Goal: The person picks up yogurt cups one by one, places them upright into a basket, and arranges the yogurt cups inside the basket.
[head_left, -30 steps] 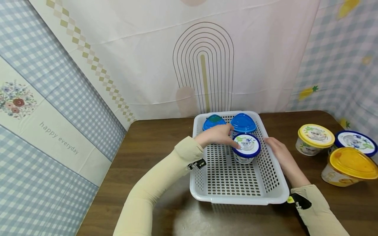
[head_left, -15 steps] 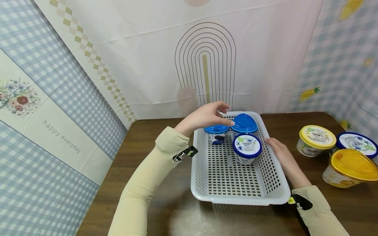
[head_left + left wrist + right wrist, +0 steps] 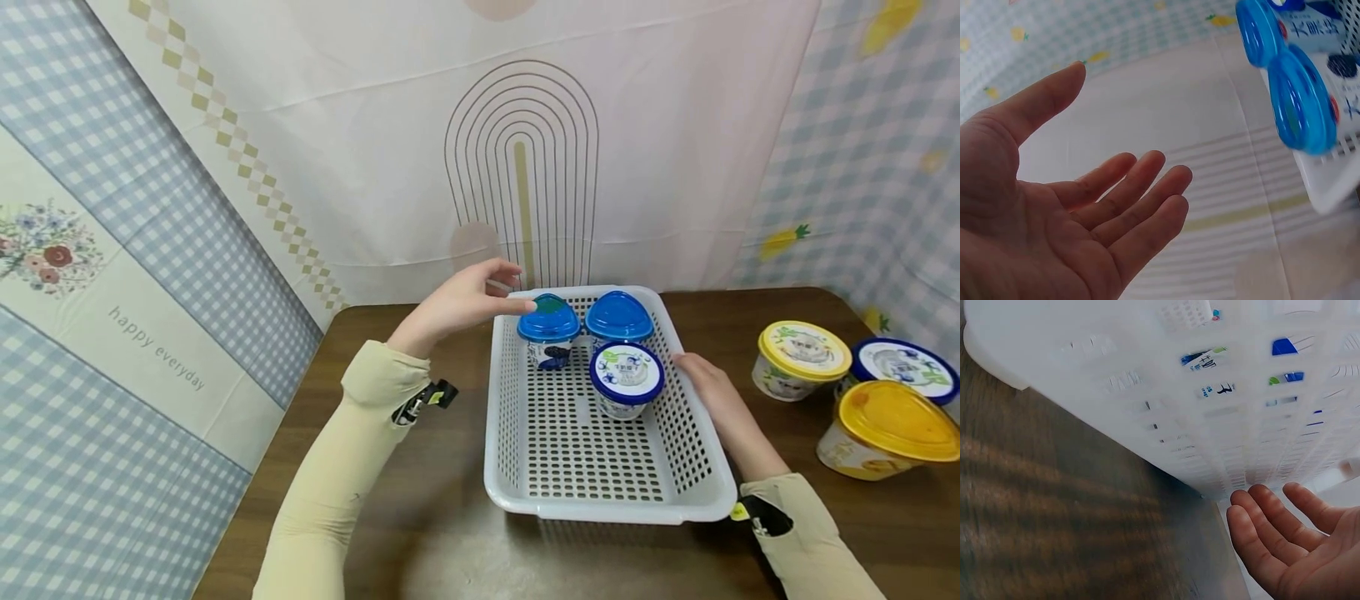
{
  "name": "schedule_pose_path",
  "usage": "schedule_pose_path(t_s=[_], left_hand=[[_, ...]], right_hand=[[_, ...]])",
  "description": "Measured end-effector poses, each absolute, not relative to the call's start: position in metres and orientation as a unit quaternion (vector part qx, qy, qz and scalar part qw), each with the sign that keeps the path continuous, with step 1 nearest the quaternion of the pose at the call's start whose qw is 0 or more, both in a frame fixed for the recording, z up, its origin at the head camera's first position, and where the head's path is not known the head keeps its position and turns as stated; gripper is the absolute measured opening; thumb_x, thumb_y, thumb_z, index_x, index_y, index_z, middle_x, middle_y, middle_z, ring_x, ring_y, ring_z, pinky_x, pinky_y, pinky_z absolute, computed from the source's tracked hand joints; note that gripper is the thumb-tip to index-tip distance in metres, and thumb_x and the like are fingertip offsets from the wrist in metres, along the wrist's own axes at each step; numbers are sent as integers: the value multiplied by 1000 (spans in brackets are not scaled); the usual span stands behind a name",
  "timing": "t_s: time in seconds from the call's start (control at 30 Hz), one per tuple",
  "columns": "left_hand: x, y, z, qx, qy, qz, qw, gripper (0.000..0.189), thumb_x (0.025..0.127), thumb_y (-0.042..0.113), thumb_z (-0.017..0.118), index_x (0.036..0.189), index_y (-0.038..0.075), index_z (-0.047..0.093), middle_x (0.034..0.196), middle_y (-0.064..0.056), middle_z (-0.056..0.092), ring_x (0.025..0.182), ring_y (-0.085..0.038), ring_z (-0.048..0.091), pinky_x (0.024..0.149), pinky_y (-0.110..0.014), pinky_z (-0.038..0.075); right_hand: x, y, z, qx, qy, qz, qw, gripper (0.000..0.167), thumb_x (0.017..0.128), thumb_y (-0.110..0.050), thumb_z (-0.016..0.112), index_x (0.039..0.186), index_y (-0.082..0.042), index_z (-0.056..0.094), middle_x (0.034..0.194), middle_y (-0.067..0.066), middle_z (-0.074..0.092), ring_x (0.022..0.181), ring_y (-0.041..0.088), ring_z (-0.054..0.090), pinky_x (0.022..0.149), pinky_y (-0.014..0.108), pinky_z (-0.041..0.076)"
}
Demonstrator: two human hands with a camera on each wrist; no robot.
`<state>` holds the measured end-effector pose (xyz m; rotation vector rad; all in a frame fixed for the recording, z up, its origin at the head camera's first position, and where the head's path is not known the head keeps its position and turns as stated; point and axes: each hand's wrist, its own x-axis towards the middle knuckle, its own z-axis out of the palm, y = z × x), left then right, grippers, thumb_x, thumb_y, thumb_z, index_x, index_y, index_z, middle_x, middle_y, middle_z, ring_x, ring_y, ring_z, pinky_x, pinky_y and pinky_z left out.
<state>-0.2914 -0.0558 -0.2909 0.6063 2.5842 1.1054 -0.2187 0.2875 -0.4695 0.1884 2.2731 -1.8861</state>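
Observation:
A white perforated plastic basket [image 3: 611, 510] stands on the table with three lidded tubs in it. Two have blue rounded-triangle lids: the back-left tub [image 3: 549, 329] and the back-right tub [image 3: 619, 317]. In front of the latter is a round tub [image 3: 627, 377] with a white lid edged in dark blue. My left hand [image 3: 461, 307] hovers by the basket's back-left corner, its fingers spread and holding nothing; the left wrist view shows its bare palm. Along the basket's right outer wall lies my right hand [image 3: 712, 396], its relaxed fingertips [image 3: 1244, 531] right at the wall.
To the right on the wooden table [image 3: 390, 467] stand a yellow-lidded tub [image 3: 802, 360], a tub with a dark-blue-edged lid [image 3: 903, 367] and an orange-lidded tub [image 3: 892, 429]. A printed cloth [image 3: 375, 167] hangs behind the table.
My left hand has moved up and left from the round tub, past the blue-lidded tubs to the basket's left edge. My right hand has stayed at the right wall.

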Motion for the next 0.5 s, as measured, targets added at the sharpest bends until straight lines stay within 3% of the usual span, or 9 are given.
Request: schedule_pose_path(t_s=[0.5], left_hand=[[-280, -113, -283, 161, 898, 399, 95, 63, 90, 42, 75, 141, 12, 53, 134, -7, 59, 122, -25, 58, 102, -44, 47]], right_hand=[[-220, 288, -472, 55, 766, -634, 89, 75, 105, -58, 33, 157, -5, 25, 144, 34, 42, 97, 21, 68, 78, 48, 60]])
